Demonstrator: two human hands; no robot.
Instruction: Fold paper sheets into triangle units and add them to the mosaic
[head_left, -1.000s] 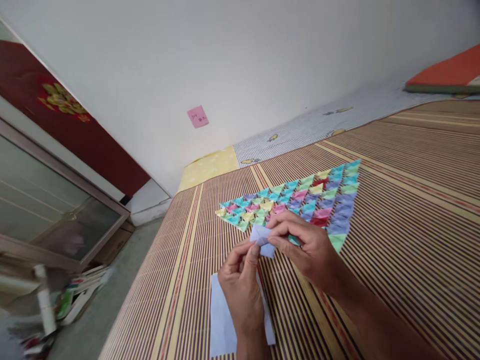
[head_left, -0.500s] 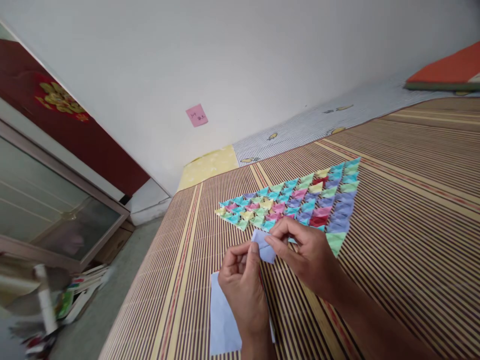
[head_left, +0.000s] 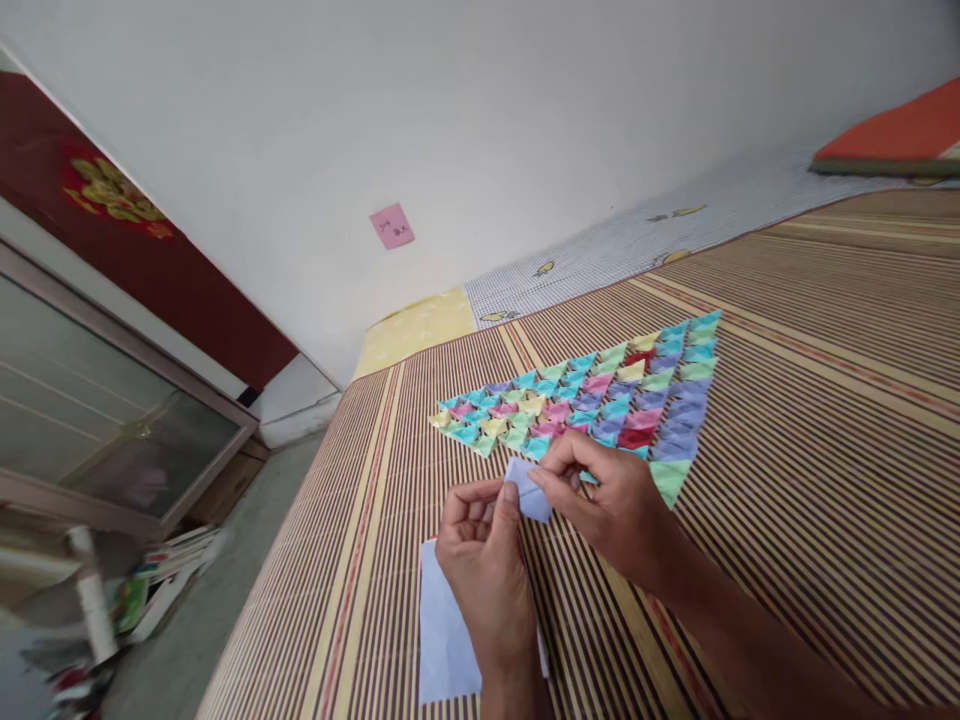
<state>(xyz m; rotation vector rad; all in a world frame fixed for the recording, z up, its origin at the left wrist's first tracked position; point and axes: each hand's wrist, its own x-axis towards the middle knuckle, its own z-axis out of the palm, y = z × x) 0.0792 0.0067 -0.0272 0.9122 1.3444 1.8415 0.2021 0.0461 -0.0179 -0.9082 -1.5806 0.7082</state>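
Both of my hands pinch a small folded lavender paper piece just above the striped bamboo mat. My left hand grips its lower left side with fingers curled. My right hand pinches its right edge between thumb and forefinger. Just beyond my hands lies a flat triangular patchwork of many small folded paper pieces in teal, pink, yellow, green, purple and red. A loose pale blue paper sheet lies on the mat under my left wrist, partly hidden.
A white wall with a pink sticky note rises behind the mat. An orange cushion lies at the far right. Patterned bedding edges the mat's far side. At left, past the mat's edge, are a glass-fronted cabinet and floor clutter.
The folded lavender piece has been turned and pressed slightly between my fingers; both hands shifted a little. The view drifted slightly down.
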